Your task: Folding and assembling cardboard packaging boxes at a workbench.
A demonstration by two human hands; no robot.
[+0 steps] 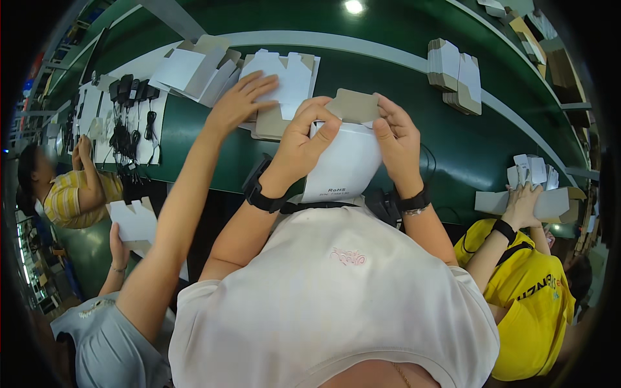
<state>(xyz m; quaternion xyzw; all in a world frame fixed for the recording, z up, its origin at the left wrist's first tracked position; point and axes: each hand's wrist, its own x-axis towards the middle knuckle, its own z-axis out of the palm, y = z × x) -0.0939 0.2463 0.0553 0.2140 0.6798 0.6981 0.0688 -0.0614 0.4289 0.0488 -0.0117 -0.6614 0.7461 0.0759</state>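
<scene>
As the left hand (303, 145) clamps a white, grey-flapped cardboard box (343, 161), the right hand (400, 137) clamps it opposite, seemingly for steadiness.

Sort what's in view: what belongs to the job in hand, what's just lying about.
In the job:
white carton, held by left hand and right hand
possibly flat cartons beyond left hand

Apparently lying about:
black corded devices, far left
carton stack, upper right

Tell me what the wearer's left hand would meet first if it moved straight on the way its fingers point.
Probably the grey-brown flap of the white carton held by the left hand; depth there is hard to judge.
</scene>
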